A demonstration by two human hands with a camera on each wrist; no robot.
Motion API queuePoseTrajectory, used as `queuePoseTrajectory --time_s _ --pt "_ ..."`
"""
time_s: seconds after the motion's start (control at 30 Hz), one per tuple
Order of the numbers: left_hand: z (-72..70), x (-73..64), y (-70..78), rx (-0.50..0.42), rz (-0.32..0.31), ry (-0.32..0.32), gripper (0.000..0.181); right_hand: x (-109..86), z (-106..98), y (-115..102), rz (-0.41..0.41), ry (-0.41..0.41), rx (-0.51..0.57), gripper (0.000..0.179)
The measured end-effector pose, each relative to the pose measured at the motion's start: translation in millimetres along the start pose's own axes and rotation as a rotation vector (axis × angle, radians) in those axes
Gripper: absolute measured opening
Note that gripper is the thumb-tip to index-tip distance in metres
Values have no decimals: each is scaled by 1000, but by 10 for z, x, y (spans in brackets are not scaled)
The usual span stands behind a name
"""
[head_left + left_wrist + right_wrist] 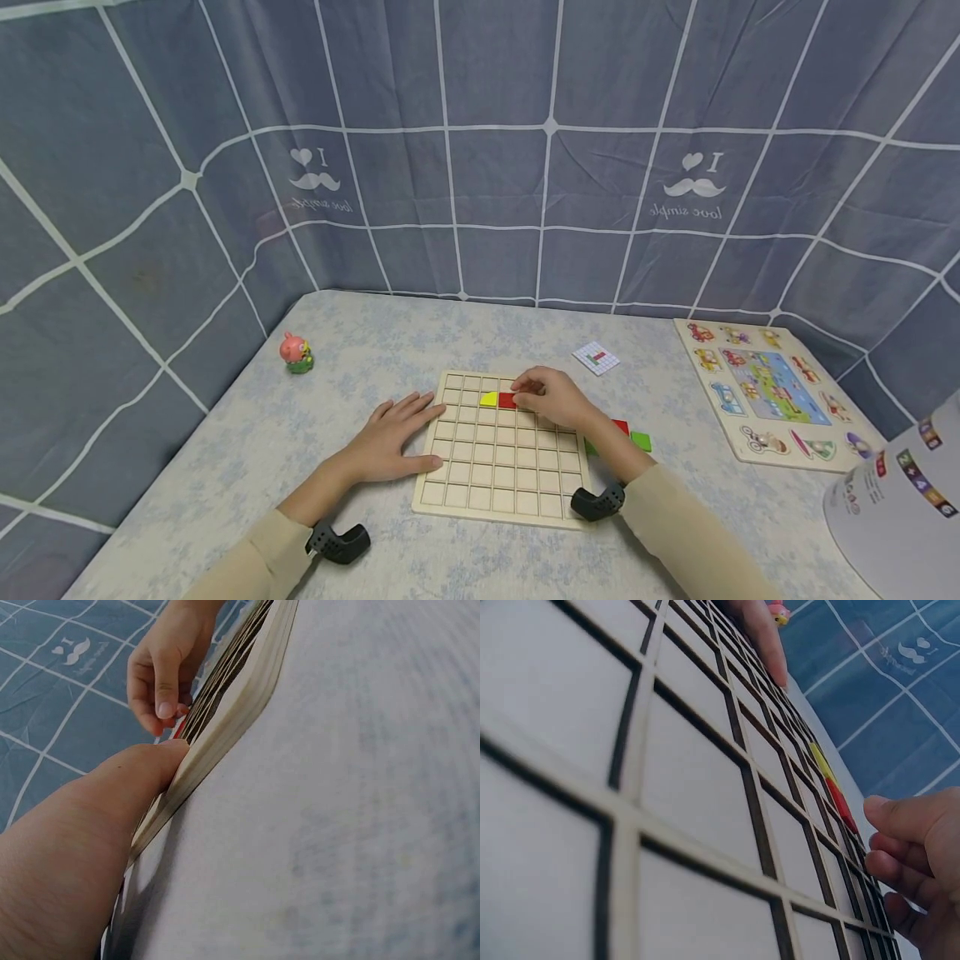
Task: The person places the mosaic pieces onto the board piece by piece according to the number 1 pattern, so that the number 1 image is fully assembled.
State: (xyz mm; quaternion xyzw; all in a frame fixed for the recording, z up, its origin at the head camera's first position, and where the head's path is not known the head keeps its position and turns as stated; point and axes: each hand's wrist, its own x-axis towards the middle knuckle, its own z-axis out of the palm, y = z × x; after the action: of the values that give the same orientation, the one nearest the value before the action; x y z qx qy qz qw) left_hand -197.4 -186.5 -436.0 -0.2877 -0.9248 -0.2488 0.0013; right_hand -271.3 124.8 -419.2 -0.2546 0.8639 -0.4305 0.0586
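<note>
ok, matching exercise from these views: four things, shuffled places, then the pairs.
1. yellow tile
2. pink-headed figurine
3. small grid card
4. left hand

A. at the wooden grid board's left edge
B. beyond the board's far right corner
C. beside the red tile
D. near the table's left edge

Pairs: 1-C, 2-D, 3-B, 4-A

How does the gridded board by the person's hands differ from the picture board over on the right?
Look: the gridded board is pale and divided into squares, while the picture board carries colourful pictures.
Contact: the left hand touches the gridded board's edge; neither hand touches the picture board.
Contents: a yellow piece and a red piece lie on the gridded board, not on the picture board.
Both lie flat on the table.
</note>
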Motion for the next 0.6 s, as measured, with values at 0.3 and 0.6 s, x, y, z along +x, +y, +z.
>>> queuePoseTrajectory --time_s 0.3,0.6 --pt "-4 -4 -5 0 4 -1 80 -129 -107 69 -6 27 -7 13" --pt "0 3 -2 -2 0 -8 79 -261 -218 181 1 72 -37 14"
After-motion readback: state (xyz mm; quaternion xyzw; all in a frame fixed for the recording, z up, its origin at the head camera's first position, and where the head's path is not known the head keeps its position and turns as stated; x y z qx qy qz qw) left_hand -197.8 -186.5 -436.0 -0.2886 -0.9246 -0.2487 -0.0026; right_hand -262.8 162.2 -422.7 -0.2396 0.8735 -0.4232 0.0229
